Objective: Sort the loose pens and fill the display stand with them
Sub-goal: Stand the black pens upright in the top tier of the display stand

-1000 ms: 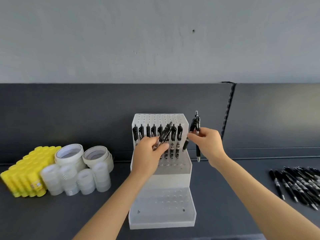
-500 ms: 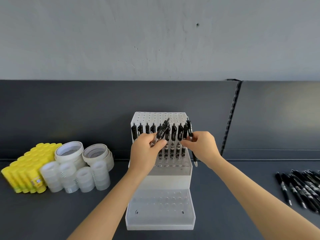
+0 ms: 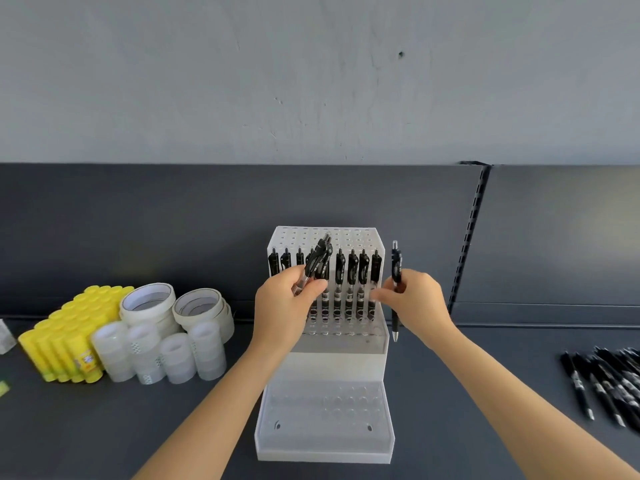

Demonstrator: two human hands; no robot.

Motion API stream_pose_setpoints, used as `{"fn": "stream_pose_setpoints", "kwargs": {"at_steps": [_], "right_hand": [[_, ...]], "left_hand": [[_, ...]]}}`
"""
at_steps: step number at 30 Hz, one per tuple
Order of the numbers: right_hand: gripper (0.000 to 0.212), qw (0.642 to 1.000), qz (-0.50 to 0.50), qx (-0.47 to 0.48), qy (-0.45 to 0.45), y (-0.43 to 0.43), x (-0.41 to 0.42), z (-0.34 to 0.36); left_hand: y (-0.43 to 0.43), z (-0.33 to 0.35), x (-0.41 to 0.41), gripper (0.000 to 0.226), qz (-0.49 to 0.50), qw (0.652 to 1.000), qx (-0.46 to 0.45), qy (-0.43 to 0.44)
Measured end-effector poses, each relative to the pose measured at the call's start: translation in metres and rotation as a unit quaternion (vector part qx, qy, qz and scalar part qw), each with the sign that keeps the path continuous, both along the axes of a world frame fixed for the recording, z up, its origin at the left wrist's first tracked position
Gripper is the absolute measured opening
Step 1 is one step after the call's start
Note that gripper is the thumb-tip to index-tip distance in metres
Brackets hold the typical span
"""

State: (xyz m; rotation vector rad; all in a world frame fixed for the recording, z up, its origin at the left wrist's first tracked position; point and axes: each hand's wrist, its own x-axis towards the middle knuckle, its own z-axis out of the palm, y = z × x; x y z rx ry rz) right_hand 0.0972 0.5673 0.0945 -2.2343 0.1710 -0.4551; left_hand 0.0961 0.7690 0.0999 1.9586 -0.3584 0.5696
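Observation:
A white stepped display stand point(image 3: 325, 424) with rows of holes sits on the dark shelf in front of me. Several black pens point(image 3: 352, 275) stand upright in one of its upper rows. My left hand point(image 3: 285, 306) grips a small bunch of black pens point(image 3: 320, 259), tilted, in front of that row. My right hand point(image 3: 414, 303) holds one black pen point(image 3: 396, 268) upright just right of the stand, its tip pointing down; its fingertips reach toward the rightmost standing pen. A pile of loose black pens point(image 3: 609, 382) lies at the far right.
Yellow glue sticks point(image 3: 65, 337), rolls of white tape point(image 3: 149, 301) and clear tape rolls point(image 3: 162, 355) stand left of the stand. A dark back panel with a slotted upright point(image 3: 467, 244) runs behind. The shelf surface point(image 3: 467, 393) lies between stand and loose pens.
My right hand held two pens; one now stands at the right end of the row and the hand has drawn back right with the other. The left hand has barely moved.

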Motion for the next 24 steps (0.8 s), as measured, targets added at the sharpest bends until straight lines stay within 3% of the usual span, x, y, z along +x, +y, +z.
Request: {"fn": "stream_pose_setpoints", "kwargs": {"at_steps": [8,12,16,20,24], "right_hand": [[0.025,0.994,0.04,0.057,-0.079,0.036,-0.021,0.039],[0.015,0.985,0.095,0.135,-0.057,0.063,-0.02,0.042],[0.008,0.979,0.127,0.156,-0.044,0.089,-0.013,0.033],[0.001,0.989,0.124,0.067,-0.049,0.107,-0.004,0.023],[0.019,0.993,0.098,-0.006,-0.064,0.117,0.006,0.02]], "left_hand": [[0.022,0.01,0.001,0.036,0.038,0.999,-0.034,0.012],[0.034,0.011,0.003,0.028,0.042,0.997,-0.064,0.015],[0.044,0.006,0.005,0.024,0.058,0.995,-0.08,0.018],[0.05,0.005,0.004,0.013,0.069,0.992,-0.101,0.027],[0.055,0.004,0.004,0.016,0.082,0.99,-0.114,0.028]]}}
